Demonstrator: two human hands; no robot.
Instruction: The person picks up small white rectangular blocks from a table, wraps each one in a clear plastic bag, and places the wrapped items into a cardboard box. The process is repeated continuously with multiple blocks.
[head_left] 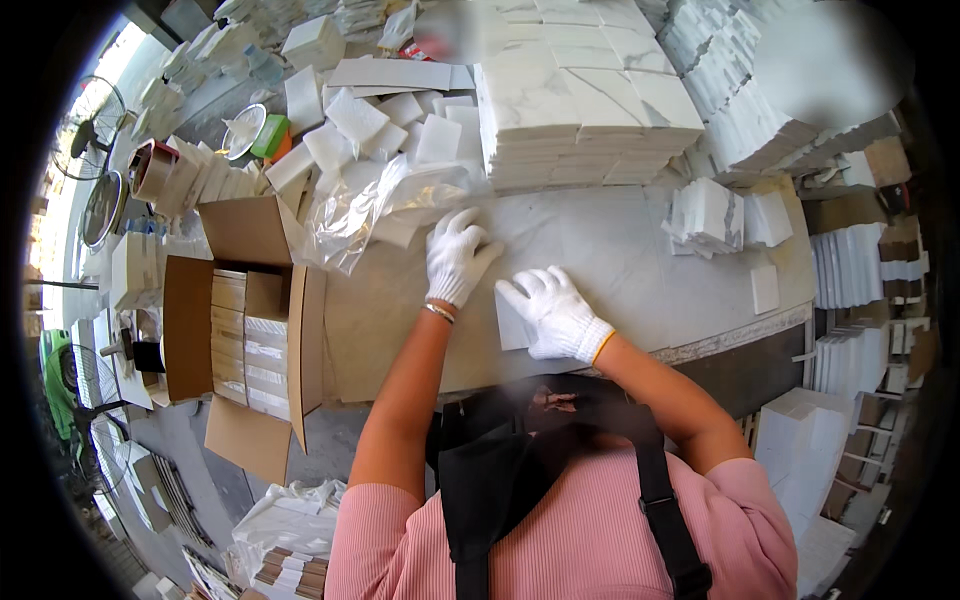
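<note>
My left hand (460, 258), in a white knit glove, is over the worktable beside a clear plastic bag (345, 215). Its fingers are apart and slightly bent, and I see nothing in them. A pale, thin sheet (400, 229) shows under the plastic, close to those fingers. My right hand (558, 315), gloved the same way, lies over a white tile (512, 328) near the table's front edge. Its fingers stretch forward and the thumb points left; the hand hides most of the tile. The worktable (390, 330) has a worn beige top.
An open cardboard box (185, 330) with packed tiles stands at the left. Loose white foam pieces (355, 118) are heaped behind the plastic. A tall stack of veined tiles (580, 90) rises at the back. Smaller tile stacks (705, 215) sit to the right.
</note>
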